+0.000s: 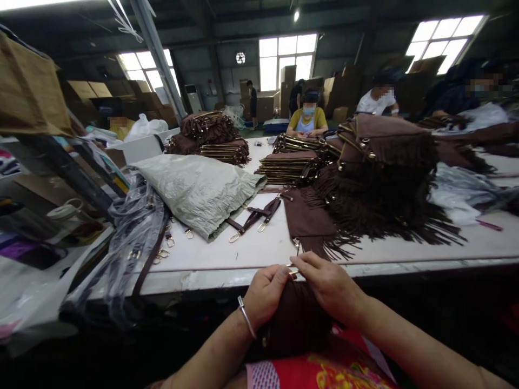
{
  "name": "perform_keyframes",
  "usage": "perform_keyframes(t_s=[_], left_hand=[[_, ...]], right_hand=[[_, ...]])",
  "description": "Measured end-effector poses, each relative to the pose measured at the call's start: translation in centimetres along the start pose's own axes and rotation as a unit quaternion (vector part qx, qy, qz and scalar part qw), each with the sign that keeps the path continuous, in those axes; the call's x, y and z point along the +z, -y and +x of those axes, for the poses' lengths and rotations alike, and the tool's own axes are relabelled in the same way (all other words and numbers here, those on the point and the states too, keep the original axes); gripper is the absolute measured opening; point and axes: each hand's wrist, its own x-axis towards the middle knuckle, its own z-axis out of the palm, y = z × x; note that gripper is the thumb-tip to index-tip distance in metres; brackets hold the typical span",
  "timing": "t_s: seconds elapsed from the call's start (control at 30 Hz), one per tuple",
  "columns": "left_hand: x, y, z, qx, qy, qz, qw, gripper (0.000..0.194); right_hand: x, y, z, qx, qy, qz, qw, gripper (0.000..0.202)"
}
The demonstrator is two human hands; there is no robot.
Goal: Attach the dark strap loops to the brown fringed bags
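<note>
A dark brown bag (298, 319) rests over my lap, below the table's front edge. My left hand (266, 292) is closed on the bag's upper part, its thumb beside a small gold clasp (293, 272). On the other side of that clasp, my right hand (324, 281) has its fingers pinched together at the metal piece. What exactly lies between those fingertips is too small to tell. Just beyond my hands lies a flat brown fringed bag (306, 216). Left of it are brown straps (257, 218) with gold hooks.
A big heap of fringed bags (381, 178) fills the right side, with stacked zipped pouches (287, 168) beside it. A grey-green plastic sheet (198, 186) and plastic-wrapped straps (135, 237) lie left on the white table (211, 257). Several people sit or stand beyond.
</note>
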Motion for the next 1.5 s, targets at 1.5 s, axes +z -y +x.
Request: perform_keyframes(t_s=[1.5], left_hand=[[6.6, 0.0, 1.4, 0.028, 0.051, 0.212, 0.976, 0.019]], right_hand=[[-3.3, -2.4, -7.5, 0.284, -0.016, 0.27, 0.92, 0.017]])
